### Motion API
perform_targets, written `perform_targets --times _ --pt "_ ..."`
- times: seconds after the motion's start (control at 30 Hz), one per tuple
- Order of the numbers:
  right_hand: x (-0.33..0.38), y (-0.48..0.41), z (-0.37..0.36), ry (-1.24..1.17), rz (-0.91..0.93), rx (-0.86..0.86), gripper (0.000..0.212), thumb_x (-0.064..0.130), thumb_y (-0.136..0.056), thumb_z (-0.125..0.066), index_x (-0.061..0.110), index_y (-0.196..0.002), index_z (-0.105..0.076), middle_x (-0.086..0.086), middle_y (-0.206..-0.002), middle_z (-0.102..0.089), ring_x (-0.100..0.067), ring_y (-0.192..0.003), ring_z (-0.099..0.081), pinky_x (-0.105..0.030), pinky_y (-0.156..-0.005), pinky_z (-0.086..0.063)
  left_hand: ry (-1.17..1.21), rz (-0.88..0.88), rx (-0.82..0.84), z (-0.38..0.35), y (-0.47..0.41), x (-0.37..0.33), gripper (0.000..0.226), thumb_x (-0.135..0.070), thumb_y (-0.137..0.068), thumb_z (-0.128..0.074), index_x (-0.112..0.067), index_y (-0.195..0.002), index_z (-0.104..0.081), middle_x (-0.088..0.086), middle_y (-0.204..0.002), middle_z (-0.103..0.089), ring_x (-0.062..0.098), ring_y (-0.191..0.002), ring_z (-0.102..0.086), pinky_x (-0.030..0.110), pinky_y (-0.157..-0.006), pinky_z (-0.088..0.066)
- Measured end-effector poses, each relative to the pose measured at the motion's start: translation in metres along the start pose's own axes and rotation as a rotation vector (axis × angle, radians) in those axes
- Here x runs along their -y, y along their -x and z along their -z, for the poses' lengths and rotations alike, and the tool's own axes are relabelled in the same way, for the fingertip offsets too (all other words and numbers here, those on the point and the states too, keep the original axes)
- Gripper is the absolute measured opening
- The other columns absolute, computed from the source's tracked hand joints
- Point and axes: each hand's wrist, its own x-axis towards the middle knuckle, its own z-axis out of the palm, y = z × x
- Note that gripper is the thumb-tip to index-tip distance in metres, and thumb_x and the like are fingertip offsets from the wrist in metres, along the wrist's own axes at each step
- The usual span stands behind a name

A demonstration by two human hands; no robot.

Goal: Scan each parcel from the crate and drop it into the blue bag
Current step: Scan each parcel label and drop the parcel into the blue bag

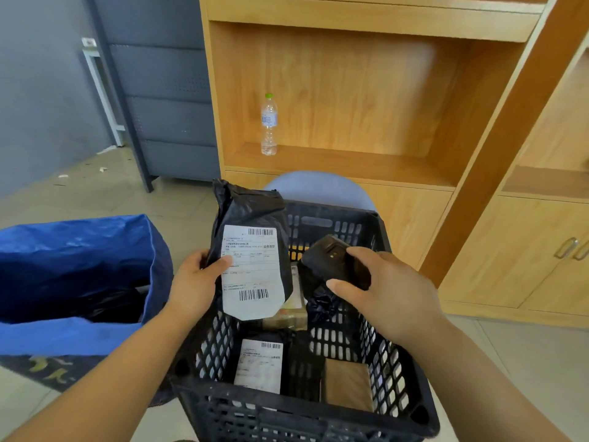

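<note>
Parcel of black plastic film, long axis upright, pinched in grip of left hand; right hand clasps black handheld scanner just right of it

Tiled floor: carrying dark patterned mat, blue bag standing at its edge. Wooden shelf: holding one clear water bottle, standing upright.

parcel label unreadable, blue bag cut off — left edge
</note>
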Motion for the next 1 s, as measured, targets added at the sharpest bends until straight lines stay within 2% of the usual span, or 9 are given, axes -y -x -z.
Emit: perform_targets --times 0.13,0.3,0.4,0.5,0.6,0.67,0.77,0.83,1.0 --pt "0.037 -0.014 -0.007 -0.026 0.091 0.008 0.07 0.074 -0.084 -0.042 0.04 -0.145 -0.031 0.006 -0.127 -0.055 -0.022 -0.107 -0.059 -0.042 -0.084 -0.054 0.075 0.031 -0.14 0.047 -0.004 -0.002 0.018 -0.015 -0.092 -0.06 -0.008 -0.108 -0.062 0.0 -0.099 -0.069 0.016 -0.09 -0.066 0.029 -0.076 -0.051" --pt "0.083 -0.033 -0.02 -0.005 0.166 0.054 0.071 0.074 -0.083 -0.041 0.041 -0.145 -0.031 0.007 -0.129 -0.054 -0.018 -0.109 -0.058 -0.039 -0.086 -0.053 0.057 0.105 -0.334 0.118 -0.032 0.012 0.025 -0.022 -0.09 -0.062 -0.004 -0.107 -0.061 0.007 -0.101 -0.07 0.025 -0.092 -0.068 0.045 -0.084 -0.055" --pt "0.104 -0.047 -0.028 0.005 0.191 0.088 0.072 0.075 -0.082 -0.04 0.041 -0.145 -0.031 0.008 -0.128 -0.053 -0.018 -0.108 -0.057 -0.037 -0.084 -0.053 -0.001 0.178 -0.445 0.156 -0.065 0.021 0.035 -0.03 -0.087 -0.065 -0.003 -0.109 -0.058 0.01 -0.1 -0.07 0.026 -0.086 -0.068 0.044 -0.077 -0.057" --pt "0.119 -0.059 -0.036 0.012 0.197 0.119 0.071 0.075 -0.082 -0.04 0.041 -0.144 -0.032 0.007 -0.129 -0.053 -0.02 -0.109 -0.057 -0.04 -0.086 -0.052 0.02 0.233 -0.476 0.178 -0.097 0.027 0.05 -0.039 -0.085 -0.066 -0.006 -0.121 -0.053 0.013 -0.116 -0.066 0.029 -0.098 -0.066 0.044 -0.086 -0.055" --pt "0.125 -0.066 -0.042 0.005 0.188 0.133 0.07 0.074 -0.082 -0.042 0.041 -0.143 -0.032 0.007 -0.129 -0.053 -0.02 -0.109 -0.056 -0.041 -0.087 -0.052 -0.188 0.299 -0.528 0.182 -0.108 0.033 0.068 -0.045 -0.086 -0.062 -0.008 -0.138 -0.037 0.017 -0.133 -0.049 0.036 -0.113 -0.055 0.042 -0.09 -0.048" --pt "0.124 -0.068 -0.043 0.004 0.177 0.122 0.069 0.073 -0.082 -0.043 0.041 -0.143 -0.033 0.007 -0.128 -0.054 -0.02 -0.108 -0.057 -0.039 -0.085 -0.052 -0.273 0.28 -0.47 0.173 -0.102 0.039 0.063 -0.04 -0.088 -0.063 -0.009 -0.138 -0.042 0.016 -0.134 -0.049 0.035 -0.113 -0.055 0.042 -0.09 -0.046" --pt "0.115 -0.067 -0.043 0.001 0.146 0.109 0.069 0.073 -0.082 -0.045 0.04 -0.142 -0.036 0.006 -0.125 -0.055 -0.02 -0.107 -0.057 -0.039 -0.083 -0.052 -0.365 0.174 -0.296 0.154 -0.085 0.043 0.016 -0.027 -0.091 -0.061 -0.013 -0.096 -0.059 0.012 -0.095 -0.059 0.028 -0.087 -0.057 0.043 -0.085 -0.048" --pt "0.104 -0.063 -0.042 0.0 0.123 0.106 0.069 0.073 -0.082 -0.045 0.04 -0.142 -0.036 0.005 -0.126 -0.055 -0.02 -0.106 -0.058 -0.042 -0.085 -0.053 -0.397 0.119 -0.181 0.14 -0.073 0.039 0.019 -0.024 -0.091 -0.06 -0.01 -0.079 -0.056 0.008 -0.083 -0.061 0.026 -0.077 -0.057 0.045 -0.082 -0.051" --pt "0.063 -0.045 -0.028 0.013 0.059 0.078 0.069 0.072 -0.083 -0.046 0.041 -0.143 -0.034 0.005 -0.134 -0.053 -0.022 -0.111 -0.057 -0.042 -0.086 -0.053 -0.424 0.026 0.08 0.098 -0.041 0.002 0.014 -0.03 -0.089 -0.064 -0.016 -0.087 -0.068 0.006 -0.089 -0.071 0.024 -0.089 -0.067 0.042 -0.086 -0.053"
